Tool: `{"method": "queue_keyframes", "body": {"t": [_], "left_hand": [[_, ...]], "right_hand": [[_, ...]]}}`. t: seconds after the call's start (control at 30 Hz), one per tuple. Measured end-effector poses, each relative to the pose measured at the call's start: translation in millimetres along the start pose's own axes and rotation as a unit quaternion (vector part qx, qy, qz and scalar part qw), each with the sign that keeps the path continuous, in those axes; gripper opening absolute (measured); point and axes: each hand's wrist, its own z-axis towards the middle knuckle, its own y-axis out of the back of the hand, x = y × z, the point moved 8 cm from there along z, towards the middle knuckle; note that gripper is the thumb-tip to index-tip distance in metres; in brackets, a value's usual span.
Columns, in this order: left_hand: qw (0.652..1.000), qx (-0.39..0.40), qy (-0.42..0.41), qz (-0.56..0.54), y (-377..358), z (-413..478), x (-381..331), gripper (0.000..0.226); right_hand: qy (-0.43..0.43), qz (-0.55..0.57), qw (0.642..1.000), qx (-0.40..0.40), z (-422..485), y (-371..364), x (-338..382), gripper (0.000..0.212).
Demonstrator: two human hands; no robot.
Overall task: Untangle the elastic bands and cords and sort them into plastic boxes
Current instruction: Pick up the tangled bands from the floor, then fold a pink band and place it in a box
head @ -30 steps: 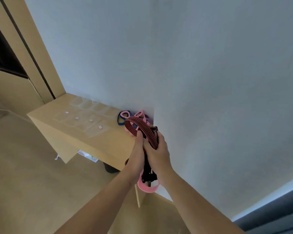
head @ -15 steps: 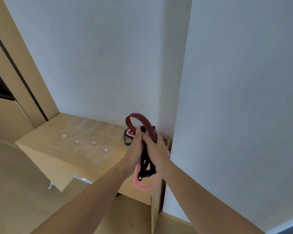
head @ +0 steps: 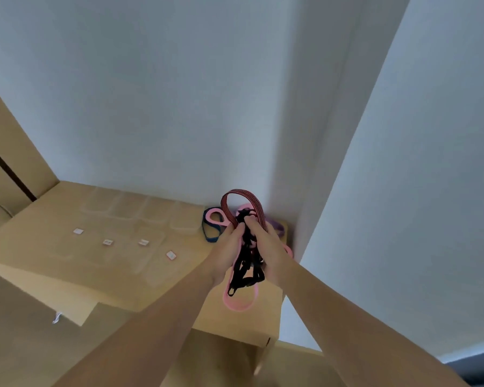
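My left hand [head: 226, 251] and my right hand [head: 266, 247] both grip one tangle above the right end of the wooden table [head: 53, 247]. The tangle holds a red-and-black striped band [head: 242, 198] looping up over my fingers, black cords [head: 248, 270] hanging between my palms, and a pink band [head: 236, 304] dangling lowest. More bands lie on the table behind my hands: a blue-edged pink one [head: 213, 222] and a purple one [head: 277, 227]. Several clear plastic boxes [head: 123, 208] stand in a row at the back, hard to make out.
Clear lids with small white labels [head: 143, 242] lie flat in front of the boxes. White walls meet in a corner [head: 305, 191] right behind the bands. A wooden panel [head: 9, 152] rises at the table's left end. Floor shows below the table's front edge.
The view has swung so the table sits more squarely ahead and looks nearer. Both hands keep hold of the tangle, and the striped loop stands higher above my fingers than before.
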Motion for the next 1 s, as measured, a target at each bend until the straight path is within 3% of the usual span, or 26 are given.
{"method": "queue_keyframes", "body": {"t": [0.1,0.23,0.33,0.47,0.53,0.6,0.67,0.8,0.9,1.0], "left_hand": [[1.0,-0.008,0.029,-0.002,5.9,29.7,11.9,0.035],[0.996,-0.026,0.065,-0.047,15.9,68.0,24.1,0.03],[0.994,-0.038,0.092,-0.045,24.2,96.3,32.2,0.027],[0.99,-0.04,0.129,-0.034,34.5,130.7,52.3,0.025],[0.99,-0.036,0.139,-0.012,36.2,145.6,61.8,0.027],[0.988,-0.035,0.146,0.02,40.3,163.5,66.9,0.028],[0.986,-0.028,0.154,0.059,47.2,182.2,66.3,0.03],[0.963,0.008,0.142,0.227,69.2,218.8,55.9,0.039],[0.943,0.009,0.156,0.294,80.7,237.1,57.6,0.054],[0.946,0.022,0.142,0.291,85.3,252.9,60.2,0.043]], "right_hand": [[-0.013,-0.005,1.0,-0.024,36.1,8.7,-14.2,0.035],[-0.01,-0.004,0.999,-0.054,88.0,15.5,-28.7,0.021],[-0.007,-0.034,0.997,-0.075,120.7,23.7,-38.5,0.023],[-0.038,-0.089,0.993,-0.074,147.3,35.2,-54.1,0.048],[-0.046,-0.122,0.987,-0.094,156.5,43.7,-59.2,0.054],[-0.065,-0.174,0.974,-0.126,166.4,52.2,-62.1,0.074],[-0.089,-0.256,0.952,-0.141,179.3,57.9,-61.0,0.096],[-0.126,-0.402,0.893,-0.16,196.7,62.5,-52.5,0.11],[-0.14,-0.5,0.836,-0.176,204.6,68.9,-38.1,0.104],[-0.1,-0.481,0.842,-0.224,212.3,81.4,-16.2,0.07]]}}
